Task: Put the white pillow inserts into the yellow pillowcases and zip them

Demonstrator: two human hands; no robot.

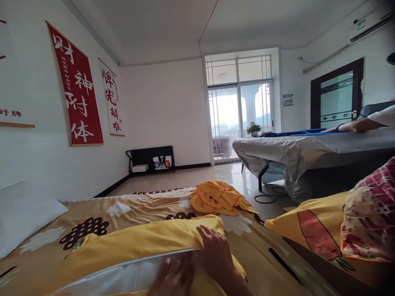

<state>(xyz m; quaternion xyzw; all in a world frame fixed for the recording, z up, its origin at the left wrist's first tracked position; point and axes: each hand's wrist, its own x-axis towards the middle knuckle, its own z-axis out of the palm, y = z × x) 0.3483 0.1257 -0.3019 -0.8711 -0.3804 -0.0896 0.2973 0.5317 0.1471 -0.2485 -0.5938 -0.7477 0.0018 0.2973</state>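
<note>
A yellow pillowcase (148,234) lies in front of me on a patterned sheet, its long opening facing me. Inside that opening shows a white pillow (120,277). My right hand (216,251) grips the pillowcase near its right end, fingers curled over the fabric. Just left of it, my left hand (174,274) is at the opening against the white pillow; motion smears its fingers, so their grip cannot be made out. Beyond the pillowcase sits a crumpled yellow-orange cloth (216,198).
At left is another white pillow (27,216). On the right lie a yellow cushion with a carrot print (313,230) and a floral cushion (364,213). Farther back, another person's arm (359,124) rests on a plastic-covered table (277,150). A low black rack (145,158) stands by the wall.
</note>
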